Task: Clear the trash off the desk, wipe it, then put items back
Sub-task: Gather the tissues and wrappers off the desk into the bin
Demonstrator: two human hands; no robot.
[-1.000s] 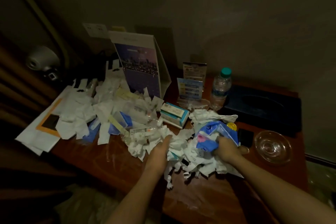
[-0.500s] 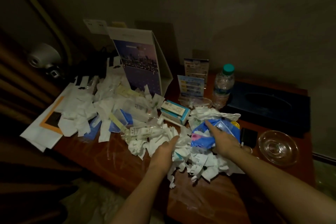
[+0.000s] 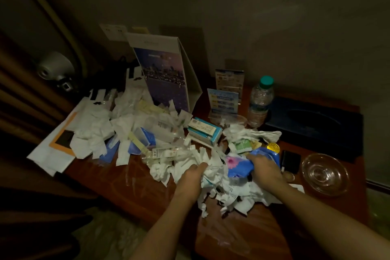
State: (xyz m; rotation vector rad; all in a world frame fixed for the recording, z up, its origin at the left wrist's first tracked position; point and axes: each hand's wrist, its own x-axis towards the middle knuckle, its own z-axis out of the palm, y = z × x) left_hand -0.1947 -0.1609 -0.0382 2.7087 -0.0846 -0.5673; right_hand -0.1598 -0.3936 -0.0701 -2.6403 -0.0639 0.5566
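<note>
**Head view.** The room is dim. The left grip [image 3: 193, 175], a bare hand, has its fingers bent down into the heap [image 3: 232, 193] of white scrunched paper and holds a bunch of it. The fingertips are sunk in the paper, so I cannot see them. The right grip [image 3: 263, 170] is curled round a blue wrapper [image 3: 237, 165] on top of the heap. The heap sits near the front edge of the worktop [image 3: 130, 183], in the middle, between the two hands.

The job now, I think, is to gather the trash. To do it well, both hands should push in toward each other and scoop from under, so no little scraps drop off the front edge. They should lift only paper. The box [image 3: 204, 131] just behind the heap, the bottle [image 3: 260, 101] and the glass dish [image 3: 326, 175] on the right look like things to keep, so leave them there. More paper lies on the left and will need a second scoop.

The heap is a lump with no clear point. It is a bit wider from left to right than from front to back. The wrapper's long side runs left to right and tips up a little at the right. A clear tube [image 3: 168, 153] lies flat beside the heap, with its long side left to right too.
</note>
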